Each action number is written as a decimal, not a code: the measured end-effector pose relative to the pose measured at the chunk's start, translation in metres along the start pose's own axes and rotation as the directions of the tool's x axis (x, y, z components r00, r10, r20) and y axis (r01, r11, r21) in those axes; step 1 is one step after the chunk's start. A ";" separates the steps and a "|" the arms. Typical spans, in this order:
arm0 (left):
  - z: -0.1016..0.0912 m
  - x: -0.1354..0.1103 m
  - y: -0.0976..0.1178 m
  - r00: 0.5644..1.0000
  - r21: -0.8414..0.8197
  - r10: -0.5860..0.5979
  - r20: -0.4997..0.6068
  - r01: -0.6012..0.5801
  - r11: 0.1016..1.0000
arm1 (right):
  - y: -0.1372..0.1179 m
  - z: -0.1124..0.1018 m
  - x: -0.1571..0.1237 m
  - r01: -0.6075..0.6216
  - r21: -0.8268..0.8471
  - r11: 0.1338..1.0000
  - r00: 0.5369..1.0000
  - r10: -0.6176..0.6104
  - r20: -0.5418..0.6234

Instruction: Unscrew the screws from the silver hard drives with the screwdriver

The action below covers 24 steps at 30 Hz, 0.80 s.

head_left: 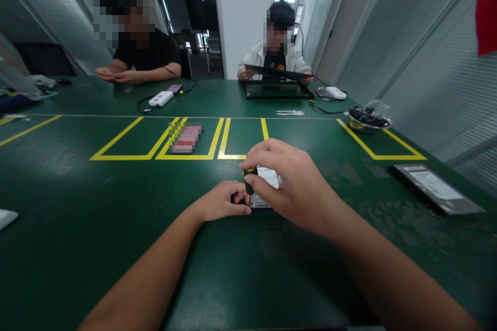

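My right hand (297,181) is closed around the short black and yellow handle of a screwdriver (249,178). The screwdriver stands upright with its shaft pointing down at the left part of a hard drive (267,178), a silver box with a white label. My right hand hides much of the drive's right side, and the tip's contact is too small to make out. At the drive's near left corner, my left hand (223,200) has its fingers curled and its thumb against the edge, gripping it beside the shaft.
Another labelled drive (437,186) lies to the right. Behind it sits a metal bowl (368,123) with dark items and a plastic bag. Yellow tape (186,157) outlines areas, one with a pink blurred object (187,138). Across the table (97,248), two people sit; one holds a black panel (277,72).
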<state>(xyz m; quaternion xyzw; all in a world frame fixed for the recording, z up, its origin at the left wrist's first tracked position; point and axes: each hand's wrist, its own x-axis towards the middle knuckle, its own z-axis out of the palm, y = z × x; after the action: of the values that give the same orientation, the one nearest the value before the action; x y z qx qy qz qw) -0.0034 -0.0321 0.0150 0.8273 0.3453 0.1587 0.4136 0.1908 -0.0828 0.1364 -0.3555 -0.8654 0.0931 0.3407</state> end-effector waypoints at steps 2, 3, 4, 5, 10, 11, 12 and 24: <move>0.000 0.000 0.000 1.000 0.004 -0.006 -0.006 0.006 1.000 | 0.000 0.000 0.000 -0.013 -0.005 1.000 1.000 0.013 0.004; 0.000 0.000 0.000 1.000 0.004 -0.005 -0.007 0.005 1.000 | 0.000 0.000 0.000 -0.014 -0.014 1.000 1.000 0.014 0.008; 0.000 0.000 0.001 1.000 0.002 0.000 -0.005 0.000 1.000 | 0.001 0.000 0.000 -0.010 -0.023 1.000 1.000 0.010 0.012; 0.000 0.000 0.001 1.000 -0.001 0.004 -0.004 -0.004 1.000 | 0.001 -0.001 0.000 -0.005 -0.030 1.000 1.000 0.005 0.014; 0.000 0.000 0.001 1.000 -0.007 0.004 -0.013 -0.004 1.000 | 0.001 -0.002 0.000 0.008 -0.038 0.999 1.000 -0.008 0.002; 0.000 0.000 0.000 1.000 -0.008 0.007 -0.014 -0.007 1.000 | 0.001 -0.002 0.000 0.007 -0.034 0.999 1.000 -0.007 0.000; 0.000 0.000 0.000 1.000 -0.010 0.010 -0.013 -0.010 1.000 | 0.000 -0.002 0.000 0.007 -0.027 1.000 1.000 -0.007 -0.002; 0.000 0.000 -0.001 1.000 -0.001 -0.013 -0.010 0.013 1.000 | 0.000 -0.002 0.001 -0.024 -0.024 0.999 1.000 0.024 0.012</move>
<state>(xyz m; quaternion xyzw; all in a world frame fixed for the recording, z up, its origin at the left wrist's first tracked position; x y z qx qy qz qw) -0.0040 -0.0318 0.0139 0.8239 0.3528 0.1602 0.4135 0.1913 -0.0828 0.1383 -0.3691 -0.8643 0.0892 0.3300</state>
